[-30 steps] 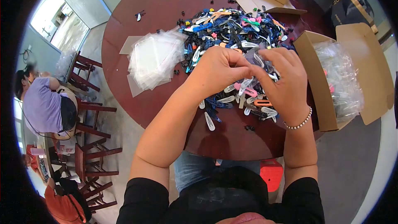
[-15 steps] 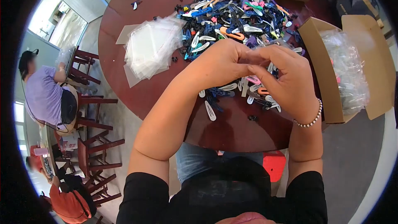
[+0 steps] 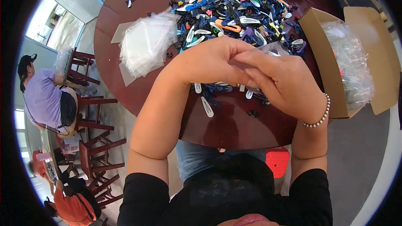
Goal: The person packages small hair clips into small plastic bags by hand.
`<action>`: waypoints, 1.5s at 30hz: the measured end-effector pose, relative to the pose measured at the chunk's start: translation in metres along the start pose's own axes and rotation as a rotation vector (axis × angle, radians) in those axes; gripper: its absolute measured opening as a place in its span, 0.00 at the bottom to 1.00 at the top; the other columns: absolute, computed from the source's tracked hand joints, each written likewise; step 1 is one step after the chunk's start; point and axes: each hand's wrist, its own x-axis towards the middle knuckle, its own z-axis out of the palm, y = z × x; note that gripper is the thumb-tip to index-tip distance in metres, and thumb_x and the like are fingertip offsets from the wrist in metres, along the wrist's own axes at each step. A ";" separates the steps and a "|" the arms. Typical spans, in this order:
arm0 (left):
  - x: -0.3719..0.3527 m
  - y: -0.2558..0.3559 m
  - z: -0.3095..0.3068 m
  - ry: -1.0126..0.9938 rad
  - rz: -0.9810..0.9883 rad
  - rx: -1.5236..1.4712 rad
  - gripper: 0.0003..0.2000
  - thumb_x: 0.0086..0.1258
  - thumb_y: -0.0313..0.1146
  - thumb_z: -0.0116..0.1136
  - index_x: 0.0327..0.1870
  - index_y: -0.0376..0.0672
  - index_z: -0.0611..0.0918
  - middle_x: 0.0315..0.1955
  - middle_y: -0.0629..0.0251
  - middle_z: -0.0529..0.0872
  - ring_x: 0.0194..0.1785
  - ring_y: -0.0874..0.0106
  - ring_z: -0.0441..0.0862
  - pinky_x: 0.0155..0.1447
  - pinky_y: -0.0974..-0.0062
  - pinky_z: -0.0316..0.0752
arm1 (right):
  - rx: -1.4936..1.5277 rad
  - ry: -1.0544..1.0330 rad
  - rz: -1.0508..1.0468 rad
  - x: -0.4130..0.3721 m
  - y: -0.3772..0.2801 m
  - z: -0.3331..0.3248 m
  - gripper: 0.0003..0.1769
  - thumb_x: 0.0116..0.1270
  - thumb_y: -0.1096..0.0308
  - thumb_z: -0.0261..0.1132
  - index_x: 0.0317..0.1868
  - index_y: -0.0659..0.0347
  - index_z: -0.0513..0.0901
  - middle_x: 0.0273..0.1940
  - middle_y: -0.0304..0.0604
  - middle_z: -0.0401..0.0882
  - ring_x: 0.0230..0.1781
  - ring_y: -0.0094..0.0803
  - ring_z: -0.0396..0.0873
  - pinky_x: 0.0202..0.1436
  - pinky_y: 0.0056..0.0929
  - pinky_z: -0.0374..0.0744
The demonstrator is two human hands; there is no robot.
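Observation:
Over the near part of a heap of hair clips (image 3: pixel 234 10), my two hands meet. My left hand (image 3: pixel 217 60) is closed, fingers curled inward and pressed against the right one. My right hand (image 3: pixel 289 81), with a beaded bracelet at its wrist, is closed too, thumb and fingers together. A clear plastic bag (image 3: pixel 274 49) shows just beyond the fingers and appears pinched between both hands; its contents are hidden. Left of the heap lies a stack of flat clear bags (image 3: pixel 142 48). A white snap clip (image 3: pixel 207 107) rests near my left forearm.
An open cardboard box (image 3: pixel 316 54) holding filled clear bags (image 3: pixel 349 67) stands on the right. The round dark red table (image 3: pixel 217 132) has its edge close to my body. Two people (image 3: pixel 44 94) sit at the far left among wooden stools (image 3: pixel 94 157).
My hands have drawn closer together, and the right fingers now overlap the left. The view has shifted a little, so the table's things appear slightly higher and further left.

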 end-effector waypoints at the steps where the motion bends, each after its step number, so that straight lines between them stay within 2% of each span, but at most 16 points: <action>1: -0.001 0.002 0.000 -0.005 -0.061 0.033 0.25 0.56 0.21 0.68 0.58 0.34 0.77 0.47 0.67 0.84 0.49 0.80 0.79 0.56 0.79 0.75 | 0.001 -0.002 -0.001 0.000 0.000 0.000 0.05 0.65 0.74 0.62 0.41 0.63 0.80 0.30 0.49 0.81 0.30 0.46 0.81 0.31 0.33 0.77; 5: 0.000 -0.004 -0.002 -0.044 0.010 0.011 0.27 0.56 0.22 0.69 0.60 0.35 0.76 0.48 0.67 0.84 0.52 0.79 0.79 0.58 0.78 0.74 | -0.017 0.001 -0.058 0.000 0.000 0.003 0.06 0.65 0.74 0.62 0.42 0.61 0.80 0.30 0.49 0.81 0.30 0.46 0.81 0.31 0.34 0.77; 7: -0.001 -0.002 0.002 -0.030 0.067 -0.079 0.17 0.58 0.23 0.67 0.49 0.36 0.79 0.37 0.68 0.84 0.41 0.79 0.81 0.46 0.79 0.77 | -0.010 0.013 -0.044 0.001 -0.002 0.005 0.06 0.65 0.74 0.62 0.42 0.61 0.80 0.30 0.49 0.81 0.30 0.46 0.81 0.31 0.34 0.77; 10: 0.000 -0.008 -0.005 -0.047 0.104 0.098 0.15 0.58 0.23 0.66 0.47 0.37 0.79 0.36 0.68 0.84 0.40 0.79 0.80 0.44 0.79 0.77 | 0.056 0.055 -0.052 0.003 -0.004 0.004 0.07 0.65 0.73 0.63 0.43 0.61 0.80 0.30 0.49 0.81 0.29 0.45 0.81 0.31 0.33 0.77; 13: -0.001 -0.009 -0.001 -0.004 0.091 0.055 0.14 0.58 0.23 0.64 0.46 0.38 0.79 0.34 0.69 0.83 0.38 0.79 0.80 0.43 0.80 0.76 | 0.064 0.048 -0.066 0.003 -0.001 -0.001 0.08 0.65 0.72 0.63 0.43 0.63 0.81 0.31 0.50 0.82 0.29 0.44 0.81 0.32 0.31 0.77; 17: 0.003 -0.006 0.001 -0.036 0.114 -0.002 0.13 0.57 0.22 0.63 0.44 0.38 0.79 0.34 0.70 0.83 0.37 0.79 0.80 0.42 0.79 0.76 | 0.215 -0.008 -0.030 0.004 -0.003 -0.011 0.10 0.69 0.68 0.60 0.45 0.65 0.81 0.32 0.48 0.82 0.30 0.36 0.82 0.36 0.27 0.78; 19: 0.001 -0.002 0.002 0.089 0.088 0.033 0.13 0.59 0.25 0.65 0.45 0.38 0.81 0.33 0.71 0.83 0.36 0.80 0.79 0.41 0.81 0.76 | 0.267 -0.042 0.017 0.005 -0.003 -0.012 0.11 0.71 0.67 0.59 0.46 0.66 0.82 0.32 0.47 0.83 0.30 0.32 0.82 0.37 0.25 0.78; 21: 0.001 0.001 0.001 0.137 0.072 0.033 0.12 0.60 0.26 0.66 0.45 0.38 0.81 0.32 0.71 0.83 0.36 0.81 0.79 0.40 0.81 0.75 | 0.375 0.204 -0.001 0.007 0.003 -0.005 0.08 0.69 0.66 0.62 0.41 0.62 0.80 0.29 0.46 0.80 0.29 0.38 0.81 0.34 0.29 0.77; 22: 0.001 0.002 0.001 0.188 0.056 0.035 0.12 0.61 0.28 0.67 0.45 0.39 0.82 0.32 0.72 0.82 0.35 0.82 0.79 0.39 0.82 0.75 | 0.272 0.327 -0.069 0.007 0.012 -0.002 0.07 0.67 0.69 0.63 0.40 0.65 0.80 0.29 0.45 0.81 0.28 0.33 0.80 0.34 0.26 0.77; 25: 0.000 0.002 -0.005 0.319 0.051 0.067 0.13 0.62 0.32 0.69 0.45 0.38 0.84 0.31 0.72 0.83 0.34 0.83 0.78 0.38 0.83 0.74 | 0.166 0.335 0.070 0.004 0.017 -0.011 0.07 0.66 0.70 0.64 0.40 0.65 0.81 0.30 0.46 0.81 0.29 0.33 0.81 0.35 0.25 0.78; 27: 0.000 0.003 -0.006 0.402 0.088 0.082 0.12 0.62 0.34 0.68 0.43 0.39 0.85 0.31 0.71 0.84 0.34 0.83 0.78 0.38 0.83 0.74 | 0.114 0.288 0.142 0.002 0.014 -0.014 0.06 0.63 0.70 0.66 0.37 0.64 0.80 0.28 0.44 0.80 0.29 0.36 0.81 0.34 0.29 0.78; 29: 0.000 0.000 -0.015 0.479 0.018 0.171 0.15 0.65 0.35 0.65 0.50 0.39 0.82 0.39 0.70 0.86 0.42 0.80 0.83 0.43 0.82 0.76 | -0.090 -0.081 0.095 -0.001 0.019 -0.011 0.07 0.59 0.68 0.67 0.32 0.62 0.78 0.26 0.42 0.80 0.29 0.41 0.80 0.33 0.37 0.78; 30: -0.001 0.002 -0.015 0.495 0.012 0.204 0.15 0.66 0.37 0.64 0.50 0.39 0.82 0.39 0.69 0.86 0.44 0.79 0.83 0.44 0.82 0.76 | -0.157 -0.142 0.065 -0.002 0.019 -0.006 0.09 0.57 0.66 0.68 0.30 0.61 0.77 0.26 0.42 0.79 0.31 0.44 0.80 0.33 0.43 0.77; 34: 0.002 -0.001 -0.016 0.486 0.011 0.186 0.16 0.66 0.37 0.64 0.50 0.38 0.82 0.40 0.69 0.86 0.44 0.79 0.83 0.44 0.83 0.75 | -0.315 -0.223 0.107 0.001 0.010 0.014 0.09 0.54 0.66 0.69 0.33 0.59 0.79 0.30 0.44 0.78 0.35 0.45 0.80 0.37 0.43 0.76; 38: 0.001 -0.001 -0.015 0.456 0.013 0.153 0.15 0.66 0.37 0.64 0.50 0.38 0.82 0.41 0.69 0.85 0.45 0.80 0.82 0.44 0.83 0.75 | -0.403 -0.095 0.086 0.003 0.021 0.025 0.07 0.56 0.68 0.67 0.32 0.60 0.79 0.30 0.44 0.77 0.33 0.45 0.80 0.37 0.41 0.77; 45: 0.001 0.001 -0.017 0.525 0.028 0.140 0.16 0.65 0.38 0.65 0.49 0.38 0.83 0.43 0.68 0.85 0.45 0.80 0.81 0.44 0.82 0.75 | -0.246 -0.001 0.111 0.004 0.041 0.008 0.04 0.61 0.71 0.64 0.33 0.63 0.80 0.32 0.47 0.79 0.32 0.46 0.79 0.35 0.38 0.76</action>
